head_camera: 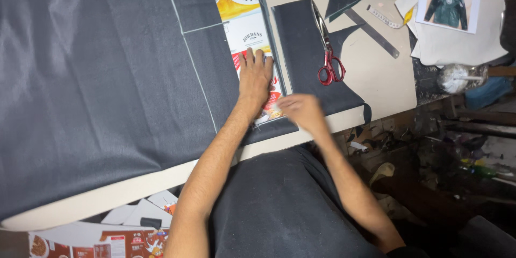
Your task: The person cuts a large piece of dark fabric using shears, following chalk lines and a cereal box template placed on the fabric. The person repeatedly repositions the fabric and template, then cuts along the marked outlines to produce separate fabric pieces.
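Cardboard pattern (252,37) pinned flat by left hand (255,78); right hand (301,110) beside it, pinching chalk (275,108), marking dark cloth (97,75); steady tracing needed.

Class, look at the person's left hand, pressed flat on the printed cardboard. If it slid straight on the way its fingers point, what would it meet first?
The left hand points up the printed cardboard. It would probably keep crossing bare cardboard; nothing else shows in that line.

Left hand (255,77) flat, fingers spread forward; right hand (301,110) blurred, grip pinched at fingertips.
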